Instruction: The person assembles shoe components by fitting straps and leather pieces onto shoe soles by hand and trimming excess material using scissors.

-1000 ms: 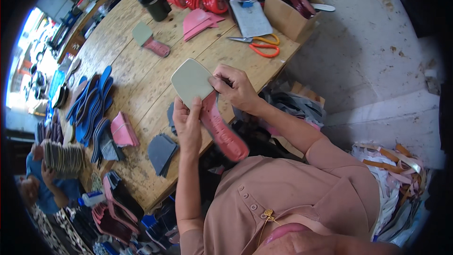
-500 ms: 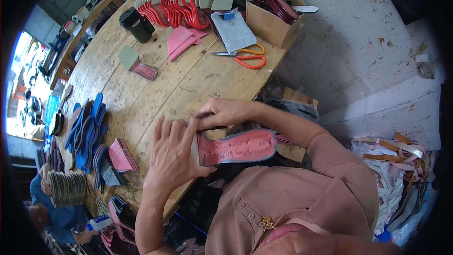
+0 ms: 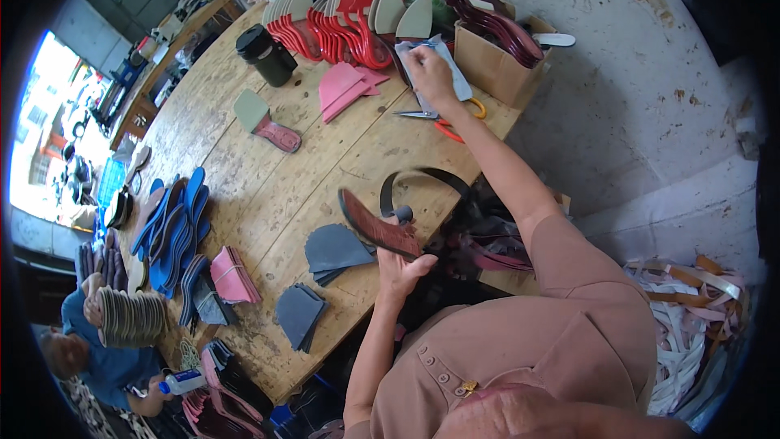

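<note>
My left hand (image 3: 398, 274) is closed around the end of a reddish-brown shoe insole (image 3: 380, 226), tilted above the table's near edge. Its dark rim curves up toward the left. Beside it sit a small grey round piece (image 3: 403, 214) and a curved black strap (image 3: 424, 174); I cannot tell whether they are attached. My right hand (image 3: 429, 77) reaches far over a clipboard with paper (image 3: 452, 65), its fingers curled; what they hold, if anything, is hidden. Scissors with orange handles (image 3: 447, 128) lie below that wrist. Grey fanned pieces (image 3: 337, 250) lie left of my left hand.
On the wooden table (image 3: 244, 195) stand a dark lidded cup (image 3: 266, 55) and a row of red insoles (image 3: 329, 36). Pink pieces (image 3: 349, 89), a single insole (image 3: 268, 122) and blue insoles (image 3: 175, 223) lie there. A cardboard box (image 3: 496, 65) stands right. Another person (image 3: 106, 333) sits lower left.
My right hand has left the insole and moved up and away to the clipboard. My left hand has turned the insole from its pink face and shifted right, uncovering grey pieces on the table.
</note>
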### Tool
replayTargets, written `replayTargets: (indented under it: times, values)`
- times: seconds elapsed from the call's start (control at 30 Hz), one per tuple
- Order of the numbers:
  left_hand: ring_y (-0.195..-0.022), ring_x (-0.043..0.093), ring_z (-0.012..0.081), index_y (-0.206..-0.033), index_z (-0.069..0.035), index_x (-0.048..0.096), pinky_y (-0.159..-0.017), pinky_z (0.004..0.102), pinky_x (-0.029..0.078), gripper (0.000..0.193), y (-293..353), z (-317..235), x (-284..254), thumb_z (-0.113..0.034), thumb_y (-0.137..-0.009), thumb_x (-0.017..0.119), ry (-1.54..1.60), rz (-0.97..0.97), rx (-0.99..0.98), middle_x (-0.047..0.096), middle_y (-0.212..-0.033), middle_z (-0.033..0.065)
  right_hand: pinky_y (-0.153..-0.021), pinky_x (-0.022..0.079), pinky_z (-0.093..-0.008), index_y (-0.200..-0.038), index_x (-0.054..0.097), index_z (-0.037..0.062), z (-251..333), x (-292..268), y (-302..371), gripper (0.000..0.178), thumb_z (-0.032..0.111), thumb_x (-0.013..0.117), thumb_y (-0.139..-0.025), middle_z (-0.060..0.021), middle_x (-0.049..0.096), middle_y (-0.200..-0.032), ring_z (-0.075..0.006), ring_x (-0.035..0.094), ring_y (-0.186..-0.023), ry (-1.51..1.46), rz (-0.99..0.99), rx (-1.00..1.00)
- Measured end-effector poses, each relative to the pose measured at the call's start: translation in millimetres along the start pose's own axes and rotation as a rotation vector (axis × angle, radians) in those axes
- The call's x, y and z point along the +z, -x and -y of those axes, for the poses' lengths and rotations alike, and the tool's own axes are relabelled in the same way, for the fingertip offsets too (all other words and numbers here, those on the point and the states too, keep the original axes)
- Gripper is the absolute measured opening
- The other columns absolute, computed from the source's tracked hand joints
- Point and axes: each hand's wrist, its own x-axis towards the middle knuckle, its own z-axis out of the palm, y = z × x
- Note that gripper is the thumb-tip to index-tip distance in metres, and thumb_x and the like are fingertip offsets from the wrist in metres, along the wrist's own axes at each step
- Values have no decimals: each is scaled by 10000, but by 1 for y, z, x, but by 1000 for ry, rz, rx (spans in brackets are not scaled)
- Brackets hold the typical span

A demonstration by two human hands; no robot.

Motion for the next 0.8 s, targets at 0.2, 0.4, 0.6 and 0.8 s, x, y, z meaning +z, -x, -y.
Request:
replayTargets:
  times: [0.2,0.4,0.6,0.8]
  values:
    - [-1045,482,240,-1227,23,410,-885,363,412,1040,-1,29,4,-595,-511,843,-95,-3,289,444,-1158,115,-757,480,-420,-972,578,52,-3,1,4,330,363,640,-878,-115,597,-932,-308,603,-896,348,-172,-200]
    - [-1053,478,262,-1210,23,444,-913,416,385,1014,-7,19,20,-643,-536,807,75,-1,236,479,-1124,125,-715,468,-394,-887,589,35,-24,-23,-21,324,357,627,-891,-119,618,-817,-284,616,-817,83,-420,-184]
    - [-1038,485,290,-1164,26,501,-904,428,386,1008,-4,32,13,-752,-560,713,-56,-36,198,497,-1100,132,-717,489,-385,-972,613,16,2,-33,28,282,287,601,-894,-155,652,-842,-266,647,-796,73,214,-18]
    - [-1164,447,352,-1256,48,454,-1009,469,324,1120,-3,37,11,-800,-560,682,-150,26,172,475,-1214,181,-838,471,-403,-1014,613,17,9,-16,73,281,244,619,-848,-206,607,-963,-331,601,-966,24,532,-78]
